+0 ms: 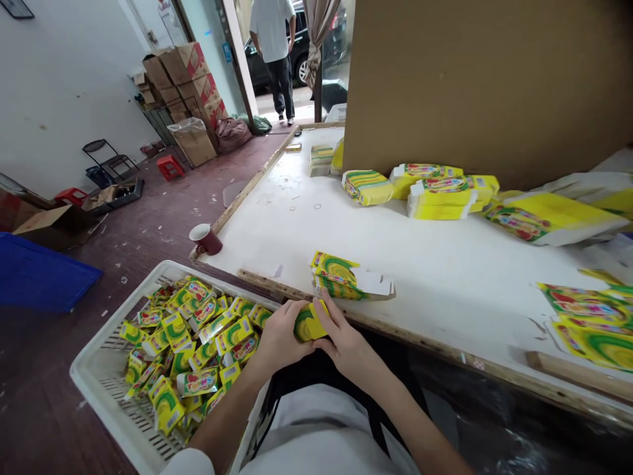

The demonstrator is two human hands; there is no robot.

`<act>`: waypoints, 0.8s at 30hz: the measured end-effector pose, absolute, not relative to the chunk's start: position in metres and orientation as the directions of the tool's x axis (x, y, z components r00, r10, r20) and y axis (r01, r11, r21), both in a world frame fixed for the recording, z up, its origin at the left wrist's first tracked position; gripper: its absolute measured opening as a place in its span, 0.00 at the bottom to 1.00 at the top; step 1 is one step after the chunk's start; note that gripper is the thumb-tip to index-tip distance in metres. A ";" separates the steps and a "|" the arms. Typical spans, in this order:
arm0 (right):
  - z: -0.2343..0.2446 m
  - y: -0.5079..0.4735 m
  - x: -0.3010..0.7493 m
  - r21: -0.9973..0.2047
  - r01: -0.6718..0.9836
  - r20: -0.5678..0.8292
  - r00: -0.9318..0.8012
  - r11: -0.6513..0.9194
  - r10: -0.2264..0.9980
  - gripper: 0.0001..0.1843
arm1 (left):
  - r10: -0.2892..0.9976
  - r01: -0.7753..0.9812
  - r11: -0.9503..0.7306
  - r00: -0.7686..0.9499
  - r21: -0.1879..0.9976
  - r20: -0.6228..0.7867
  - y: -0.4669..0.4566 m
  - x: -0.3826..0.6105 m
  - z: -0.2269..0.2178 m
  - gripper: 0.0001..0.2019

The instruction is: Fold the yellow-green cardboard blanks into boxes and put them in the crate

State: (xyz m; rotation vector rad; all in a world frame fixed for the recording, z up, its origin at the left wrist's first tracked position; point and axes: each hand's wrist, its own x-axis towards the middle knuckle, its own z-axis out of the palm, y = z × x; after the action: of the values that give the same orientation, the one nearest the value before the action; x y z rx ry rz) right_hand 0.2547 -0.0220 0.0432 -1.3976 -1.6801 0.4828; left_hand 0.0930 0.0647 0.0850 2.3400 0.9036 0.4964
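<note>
Between both hands, just over the table's near edge, is a small yellow and green carton (312, 320). My left hand (287, 333) grips it from the left, fingers closed around its side. From the right, my right hand (341, 333) holds its other side, thumb below and fingers on top. Just beyond the hands, a stack of flat cartons (339, 276) with white flaps lies on the table by the edge. To the left, a white plastic basket (103, 336) holds many small yellow and green cartons (198, 330).
The white table (277, 231) has a wooden rim. A maroon mug (208, 239) stands at its left corner. More carton stacks (440, 198) lie along a brown board (475, 86). A person (277, 53) is at the doorway. Cardboard boxes (182, 82) stand by the wall.
</note>
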 end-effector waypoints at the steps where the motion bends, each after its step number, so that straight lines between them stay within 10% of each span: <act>1: 0.045 -0.022 0.255 -0.746 0.607 0.345 0.000 0.274 0.939 0.37 | 0.694 0.484 -0.610 0.708 0.628 0.129 0.065 0.091 0.087 0.29; 9: 0.073 -0.023 0.274 -0.792 0.558 0.218 -0.119 0.247 0.969 0.14 | 0.636 0.467 -0.624 0.769 0.626 0.060 0.067 0.089 0.093 0.30; 15: 0.060 -0.007 0.259 -0.824 0.524 0.315 0.106 0.217 0.943 0.29 | 0.687 0.584 -0.602 0.726 0.544 -0.018 0.077 0.071 0.099 0.31; 21: 0.054 0.014 0.318 -0.590 0.795 0.321 0.393 -0.143 0.862 0.26 | 0.907 0.938 -0.318 0.342 0.135 -0.245 0.111 -0.021 0.102 0.39; 24: 0.045 0.021 0.332 -0.475 0.845 0.206 0.378 -0.246 0.903 0.20 | 0.906 0.921 -0.289 0.351 0.259 -0.236 0.111 -0.038 0.091 0.38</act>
State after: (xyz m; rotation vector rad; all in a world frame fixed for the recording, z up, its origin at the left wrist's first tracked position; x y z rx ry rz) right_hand 0.3320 0.0209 0.0454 -2.1297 -1.5005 0.1482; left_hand -0.0378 0.1107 0.0910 2.2721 1.6114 -0.0609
